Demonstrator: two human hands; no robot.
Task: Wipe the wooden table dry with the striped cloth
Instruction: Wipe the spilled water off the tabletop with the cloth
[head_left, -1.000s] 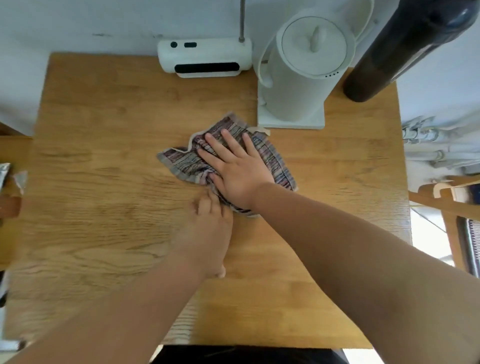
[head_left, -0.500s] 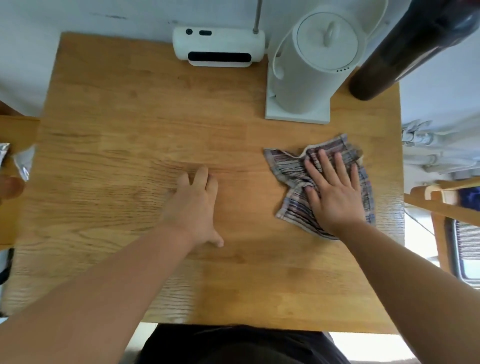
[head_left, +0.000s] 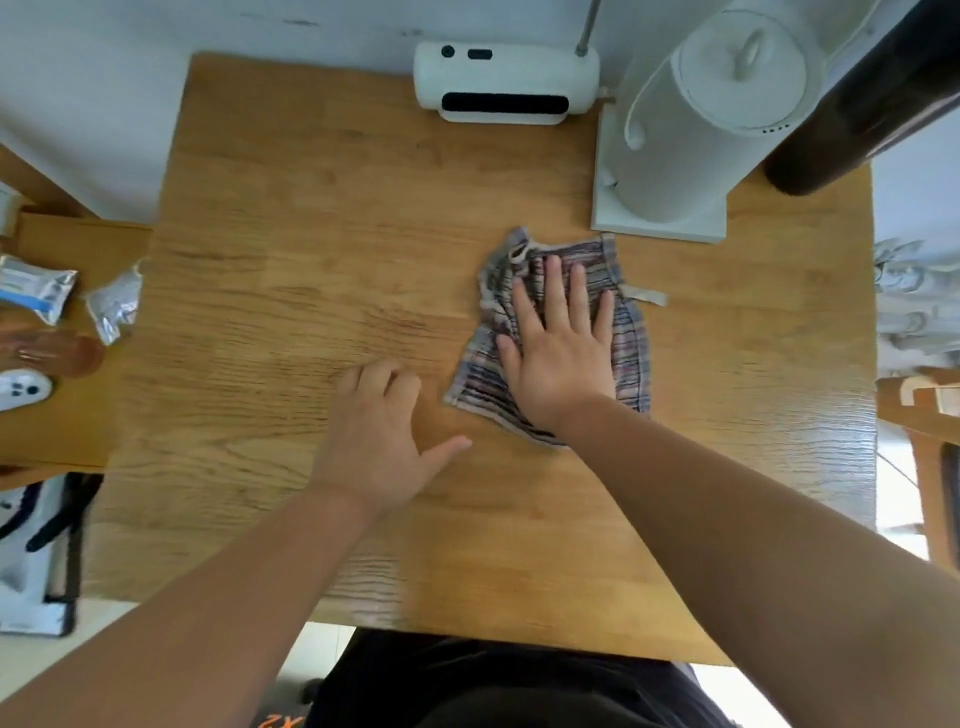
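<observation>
My right hand (head_left: 558, 353) lies flat, fingers spread, pressing the striped cloth (head_left: 563, 332), rumpled and soft, onto the wooden table (head_left: 311, 270) just before a white kettle (head_left: 696, 119). My left hand (head_left: 382, 436) rests empty beside it, fingers loosely curled on smooth grained wood.

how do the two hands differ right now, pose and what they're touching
The right hand lies flat, fingers spread, pressing on the striped cloth; the left hand rests on the bare wooden table beside the cloth, touching no cloth. The left hand's fingers curl and its thumb sticks out; the right hand's fingers are straight. Both are bare, palm down.
</observation>
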